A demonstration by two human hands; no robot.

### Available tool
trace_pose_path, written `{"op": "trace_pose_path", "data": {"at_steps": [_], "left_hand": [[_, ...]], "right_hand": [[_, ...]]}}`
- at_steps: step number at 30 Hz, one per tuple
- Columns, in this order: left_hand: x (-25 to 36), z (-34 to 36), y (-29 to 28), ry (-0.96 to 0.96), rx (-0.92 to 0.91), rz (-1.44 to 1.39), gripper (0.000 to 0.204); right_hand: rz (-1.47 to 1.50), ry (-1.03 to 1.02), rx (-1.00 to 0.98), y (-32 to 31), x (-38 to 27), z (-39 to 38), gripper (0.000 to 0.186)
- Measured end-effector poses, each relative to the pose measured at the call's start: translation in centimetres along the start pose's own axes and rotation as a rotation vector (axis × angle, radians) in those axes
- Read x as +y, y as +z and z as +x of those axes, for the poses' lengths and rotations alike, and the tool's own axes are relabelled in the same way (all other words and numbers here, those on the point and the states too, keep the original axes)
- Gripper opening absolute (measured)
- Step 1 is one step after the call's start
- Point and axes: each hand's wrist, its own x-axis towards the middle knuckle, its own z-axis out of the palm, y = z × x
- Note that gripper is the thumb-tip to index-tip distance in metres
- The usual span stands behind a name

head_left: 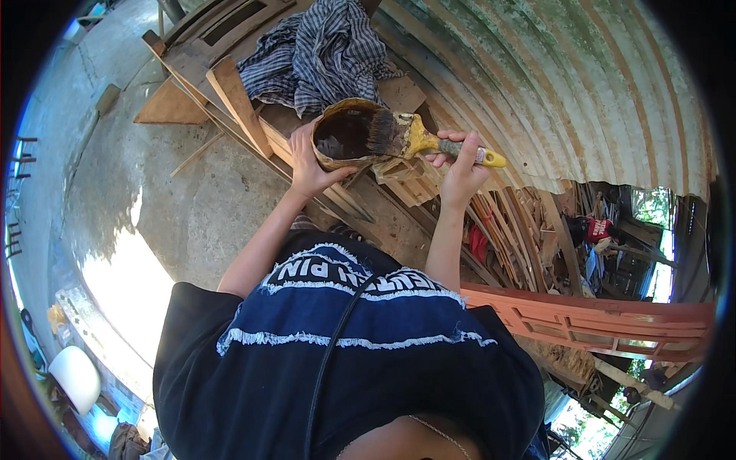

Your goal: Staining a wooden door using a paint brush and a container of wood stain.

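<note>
My left hand [313, 170] grips a round, stained can [339, 134] from its left side, its thumb along the lower side and fingers round the rim. Dark brown material shows inside. My right hand [462, 169] is closed on the handle of a paintbrush [422, 138] with a yellow and grey handle and a crusted, stained head. The dark bristles lie over the can's right rim. Just beyond the can, a crumpled blue-and-white checked cloth [318, 54] rests on wooden boards [238, 103].
Concrete floor [130, 176] with a sunlit patch spreads left. A corrugated metal sheet [552, 84] fills the upper right. Stacked wood strips [502, 222] and a reddish painted wooden piece [598, 318] are at right. A white object [75, 376] sits lower left.
</note>
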Motion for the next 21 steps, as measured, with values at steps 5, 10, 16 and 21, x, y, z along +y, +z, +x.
{"op": "trace_pose_path", "data": {"at_steps": [5, 10, 16, 21], "left_hand": [[0.3, 0.0, -0.1, -0.014, 0.002, -0.004, 0.099], [0.3, -0.1, 0.0, -0.016, 0.007, 0.01, 0.1], [0.5, 0.0, -0.2, -0.012, 0.007, 0.013, 0.1], [0.5, 0.0, -0.1, -0.023, 0.016, 0.027, 0.1]], "right_hand": [[0.009, 0.0, 0.009, 0.3, -0.3, 0.3, 0.035], [0.138, -0.008, 0.071, 1.7, -2.6, 0.9, 0.036], [0.03, 0.046, 0.112, 0.1, -0.7, 1.9, 0.038], [0.029, 0.011, 0.055, 0.1, -0.5, 1.6, 0.037]]}}
